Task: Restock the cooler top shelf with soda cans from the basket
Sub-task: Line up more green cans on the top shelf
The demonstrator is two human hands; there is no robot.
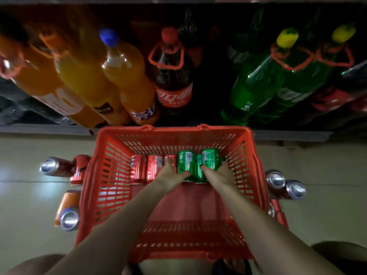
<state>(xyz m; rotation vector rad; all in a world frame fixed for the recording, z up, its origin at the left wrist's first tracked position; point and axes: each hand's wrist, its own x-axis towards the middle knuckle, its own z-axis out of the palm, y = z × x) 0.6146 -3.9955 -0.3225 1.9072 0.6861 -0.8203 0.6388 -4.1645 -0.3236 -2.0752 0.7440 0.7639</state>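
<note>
Red basket (256, 171) on the floor (29, 245), directly in front of a low shelf of large bottles (172, 76). Both hands inside the basket at its far end. Left hand (171, 175) laid against the left flank of a pair of green cans (198, 163), thumb hooked across the near face, fingers partly spread and reaching beside the red cans (151, 166). Right hand (218, 173) cupped on the right flank of the same green pair, thumb over the near face. Green cans pinched between the two hands, lying on their sides against the far wall; lift off the basket bottom not determinable. Red cans in a row just left of the green ones. Loose cans (59, 165) on the floor either side of the basket, several on their sides
</note>
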